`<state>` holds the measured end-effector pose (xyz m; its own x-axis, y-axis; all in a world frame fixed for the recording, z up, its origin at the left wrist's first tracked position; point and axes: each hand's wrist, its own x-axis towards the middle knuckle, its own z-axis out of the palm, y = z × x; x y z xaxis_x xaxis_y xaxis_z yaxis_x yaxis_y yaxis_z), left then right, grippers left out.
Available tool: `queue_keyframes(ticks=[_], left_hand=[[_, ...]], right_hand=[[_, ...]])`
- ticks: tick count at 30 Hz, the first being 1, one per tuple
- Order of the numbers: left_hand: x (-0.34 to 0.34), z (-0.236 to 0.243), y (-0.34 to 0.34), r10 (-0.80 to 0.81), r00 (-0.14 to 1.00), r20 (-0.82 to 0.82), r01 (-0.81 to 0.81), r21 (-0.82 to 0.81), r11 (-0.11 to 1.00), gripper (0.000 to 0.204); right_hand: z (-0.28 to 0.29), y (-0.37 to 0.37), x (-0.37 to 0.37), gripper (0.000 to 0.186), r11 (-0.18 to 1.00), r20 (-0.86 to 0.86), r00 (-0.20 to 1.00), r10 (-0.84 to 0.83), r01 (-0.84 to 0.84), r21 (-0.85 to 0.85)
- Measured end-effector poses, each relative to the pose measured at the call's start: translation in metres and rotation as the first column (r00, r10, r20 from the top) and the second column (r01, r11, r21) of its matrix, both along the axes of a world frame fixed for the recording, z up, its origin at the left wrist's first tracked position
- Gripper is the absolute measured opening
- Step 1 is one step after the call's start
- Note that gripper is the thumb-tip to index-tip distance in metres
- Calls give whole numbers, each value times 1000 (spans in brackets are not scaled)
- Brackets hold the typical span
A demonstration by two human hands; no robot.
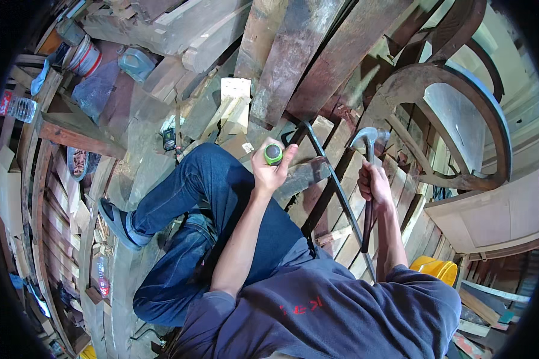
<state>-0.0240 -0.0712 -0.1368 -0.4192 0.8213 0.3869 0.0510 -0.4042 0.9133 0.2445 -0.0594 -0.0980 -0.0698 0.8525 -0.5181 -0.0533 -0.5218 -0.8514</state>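
Observation:
My left hand (266,173) is wrapped round a tool with a green and black handle (273,154). I see the rounded handle end-on, and the rest is hidden, so its kind does not show. In my right hand (375,184) is a claw hammer (370,142), gripped partway along its dark handle, head up. The hammer head is apart from the left hand's tool. Between my hands a long, thin dark bar (338,188) slants across wooden slats (329,224). A short wood block (304,178) lies close to my left hand.
Heavy planks (293,48) stretch away ahead. A curved wooden frame (401,90) stands at the right, with a yellow bucket (435,269) below it. To the left are a blue jug (139,63), a white bucket (85,58), a plastic bottle (23,109) and a small dark device (169,139).

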Motion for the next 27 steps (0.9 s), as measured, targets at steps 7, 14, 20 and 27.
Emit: queue_keyframes(ticks=[7,14,20,27], left_hand=[[15,-1,1,-64,997,-45,65,23,998,28],[18,5,-1,-15,998,-62,15,-3,1000,29],[-13,-17,-3,-116,991,62,118,-20,993,22],[-34,-27,2,-335,888,314,352,4,936,15]], right_hand=[[64,2,-27,22,898,344,921,185,-301,322],[43,-8,-24,35,943,-136,979,153,-103,316],[5,-33,-5,36,987,228,969,92,-58,-150],[-20,-30,5,30,975,421,882,211,-162,-150]])
